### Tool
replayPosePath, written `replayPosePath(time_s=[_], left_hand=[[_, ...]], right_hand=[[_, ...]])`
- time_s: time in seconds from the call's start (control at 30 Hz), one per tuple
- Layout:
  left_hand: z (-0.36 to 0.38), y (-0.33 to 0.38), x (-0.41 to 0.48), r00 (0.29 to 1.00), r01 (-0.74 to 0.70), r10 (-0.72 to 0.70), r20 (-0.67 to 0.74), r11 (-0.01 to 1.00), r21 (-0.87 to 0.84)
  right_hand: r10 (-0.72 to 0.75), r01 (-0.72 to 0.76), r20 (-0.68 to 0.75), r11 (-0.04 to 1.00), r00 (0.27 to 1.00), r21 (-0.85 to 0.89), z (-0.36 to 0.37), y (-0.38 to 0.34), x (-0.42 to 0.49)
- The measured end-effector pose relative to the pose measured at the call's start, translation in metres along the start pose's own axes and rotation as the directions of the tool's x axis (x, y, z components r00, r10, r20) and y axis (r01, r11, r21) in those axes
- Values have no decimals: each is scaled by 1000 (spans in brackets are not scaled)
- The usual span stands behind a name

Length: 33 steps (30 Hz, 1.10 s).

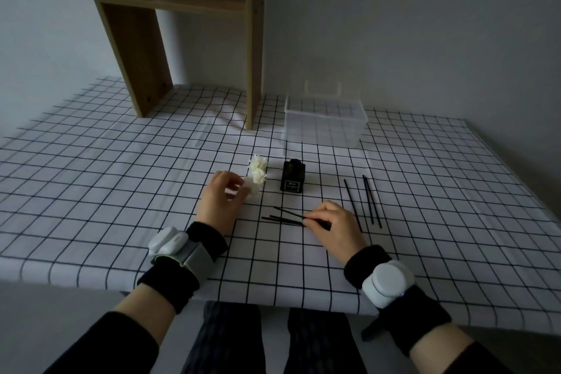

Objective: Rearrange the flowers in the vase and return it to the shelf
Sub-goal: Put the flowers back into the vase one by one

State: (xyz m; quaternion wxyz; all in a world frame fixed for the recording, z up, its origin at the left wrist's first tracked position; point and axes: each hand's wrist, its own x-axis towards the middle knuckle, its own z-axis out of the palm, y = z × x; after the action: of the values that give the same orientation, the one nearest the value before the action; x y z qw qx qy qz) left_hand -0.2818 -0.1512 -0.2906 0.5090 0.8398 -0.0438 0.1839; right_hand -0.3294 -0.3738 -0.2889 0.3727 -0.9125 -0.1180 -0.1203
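Mid-desk, the left hand (223, 194) seems to pinch a white flower (254, 187) beside the black vase (293, 177); the right hand (335, 223) pinches black stems (285, 217) nearer the front edge.

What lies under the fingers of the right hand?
A few thin black sticks lie on the checked cloth; the right hand pinches them. The fingers cover their right ends, so how far they reach cannot be seen.

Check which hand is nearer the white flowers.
Left. The left hand is right at the white flowers, fingers curled on the nearest bloom. The right hand is off to their right and closer to the person, past the black vase, pinching black sticks.
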Motion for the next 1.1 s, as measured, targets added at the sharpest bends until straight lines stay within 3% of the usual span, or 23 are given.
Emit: replayPosePath(time_s=[0.1,0.2,0.33,0.73,1.1], left_hand=[[-2,7,-2,999,-8,1,-51,990,-141],[0,17,-4,998,62,-64,7,940,-335],[12,22,-5,958,287,-235,167,740,-609],[14,17,-3,923,385,-272,273,626,-678],[14,21,-3,921,389,-259,290,649,-654]], right_hand=[[-29,30,-46,999,999,15,0,-1,3],[-63,65,-116,998,991,17,2,-5,8],[-118,124,-204,992,972,19,4,-8,12],[-195,205,-308,979,931,-1,7,-2,10],[-216,223,-293,975,931,-10,6,-3,10]])
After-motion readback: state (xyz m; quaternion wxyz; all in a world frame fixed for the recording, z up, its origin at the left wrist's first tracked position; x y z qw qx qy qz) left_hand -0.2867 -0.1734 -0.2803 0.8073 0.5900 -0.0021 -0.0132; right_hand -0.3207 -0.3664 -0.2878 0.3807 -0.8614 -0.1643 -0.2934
